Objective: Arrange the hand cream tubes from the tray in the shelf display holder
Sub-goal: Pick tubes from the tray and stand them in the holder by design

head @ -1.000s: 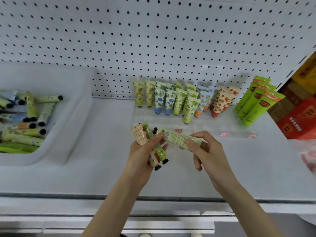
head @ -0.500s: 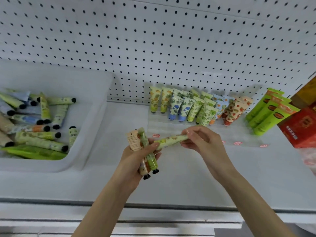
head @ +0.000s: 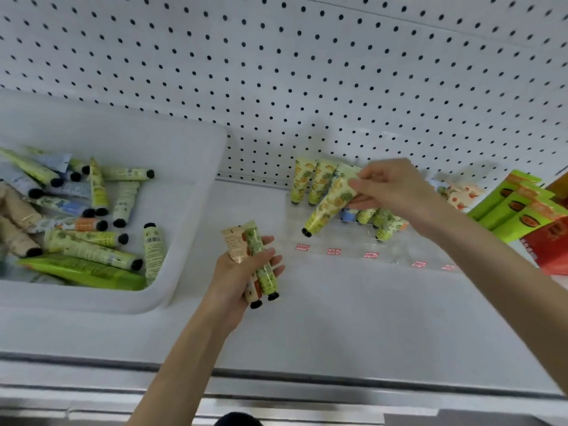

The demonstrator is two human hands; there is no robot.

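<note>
Two tubes sit in the left hand (head: 242,272) near the middle of the frame: a beige tube (head: 235,241) and a green tube (head: 261,259). The fingers are curled round both, and the black caps point down.

Right of centre, the right hand (head: 390,189) pinches a yellow tube (head: 330,204) by its flat end between thumb and fingertips. It slants with its black cap down and to the left, over the clear holder (head: 347,241). Whether the cap touches the holder I cannot tell.

Other standing tubes (head: 302,181) fill the holder's back rows, cap-down, close to the white pegboard (head: 276,72).

At the left of the frame, the white tray (head: 196,192) holds a loose pile of tubes (head: 92,241). Green boxes (head: 516,207) lean at the right edge, with a red box (head: 550,244) just below them. Everything rests on the white shelf (head: 338,318).
</note>
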